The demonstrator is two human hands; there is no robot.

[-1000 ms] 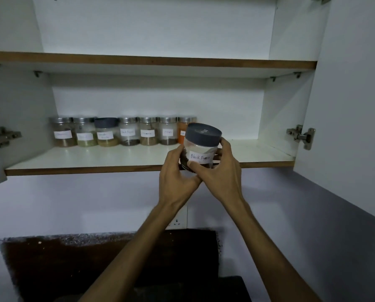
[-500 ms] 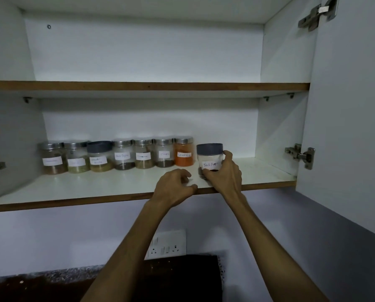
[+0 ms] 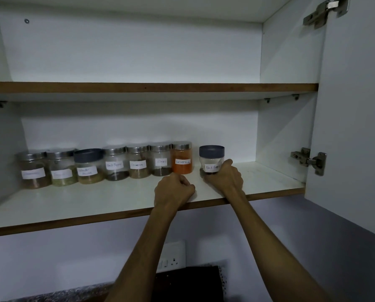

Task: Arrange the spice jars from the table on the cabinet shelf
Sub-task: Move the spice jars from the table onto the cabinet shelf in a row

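A clear jar with a dark blue lid and a "Black Pepper" label (image 3: 211, 159) stands on the lower cabinet shelf (image 3: 95, 199), a little right of a row of several labelled spice jars (image 3: 114, 163). The nearest of the row is an orange-filled jar (image 3: 181, 159). My right hand (image 3: 224, 176) grips the blue-lidded jar low on its right side. My left hand (image 3: 173, 191) rests on the shelf in front of the orange jar with its fingers curled and holds nothing.
The upper shelf (image 3: 151, 87) runs above the jars. The open cabinet door (image 3: 354, 105) with its hinge (image 3: 308, 160) stands at the right. A wall socket (image 3: 171, 256) and a dark countertop (image 3: 182, 282) lie below the cabinet.
The blue-lidded jar went from both hands in the air onto the shelf, then slid back toward the row. My left hand let go of it and now lies on the shelf.
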